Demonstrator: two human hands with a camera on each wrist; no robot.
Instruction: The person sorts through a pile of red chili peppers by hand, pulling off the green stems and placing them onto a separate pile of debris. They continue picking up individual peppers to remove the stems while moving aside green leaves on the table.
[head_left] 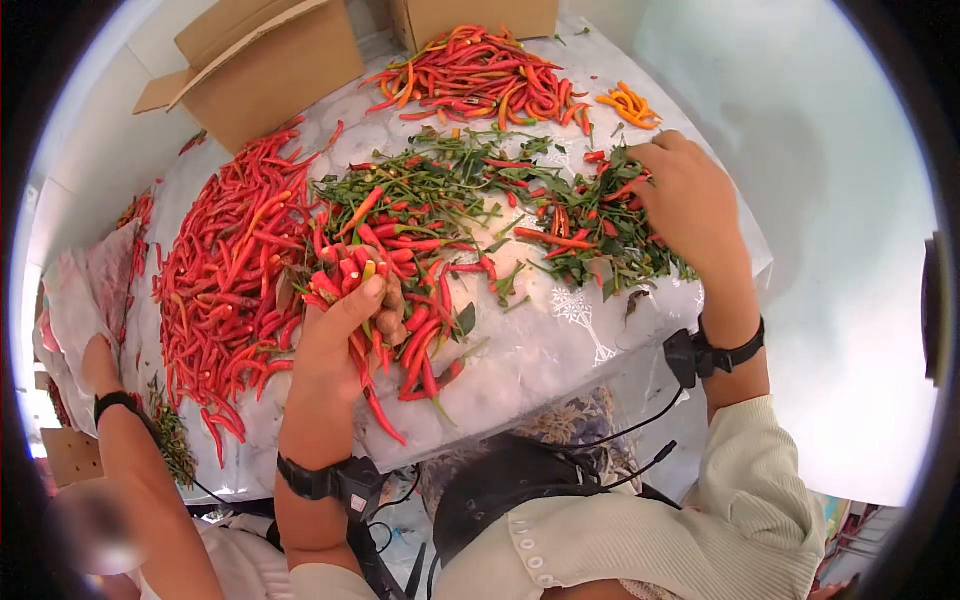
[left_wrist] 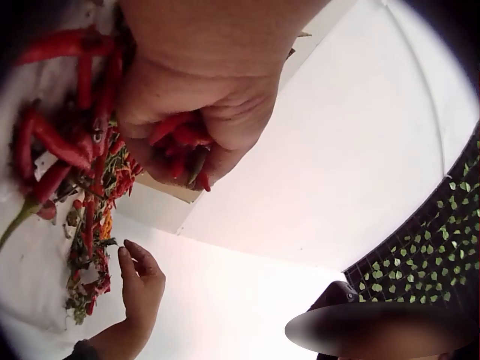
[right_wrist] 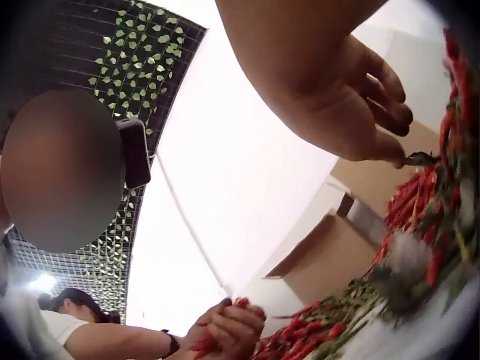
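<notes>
My left hand [head_left: 335,335] grips a bunch of red chili peppers [left_wrist: 180,135], their ends poking out past the curled thumb and fingers. More red chilies with green stems hang and lie just below that hand. At the right of the table, my right hand [head_left: 690,205] reaches over a pile of green leaves and stems [head_left: 625,255] mixed with red chilies. Its fingers are bent loosely with a gap to the thumb in the right wrist view, and a small dark leaf [right_wrist: 421,159] shows right at a fingertip.
A large heap of red chilies [head_left: 225,270] spreads on the left, another pile [head_left: 480,75] at the back. A few orange chilies [head_left: 630,105] lie beside it. Cardboard boxes [head_left: 270,85] stand at the table's rear. Another person's arm [head_left: 150,480] is at the left.
</notes>
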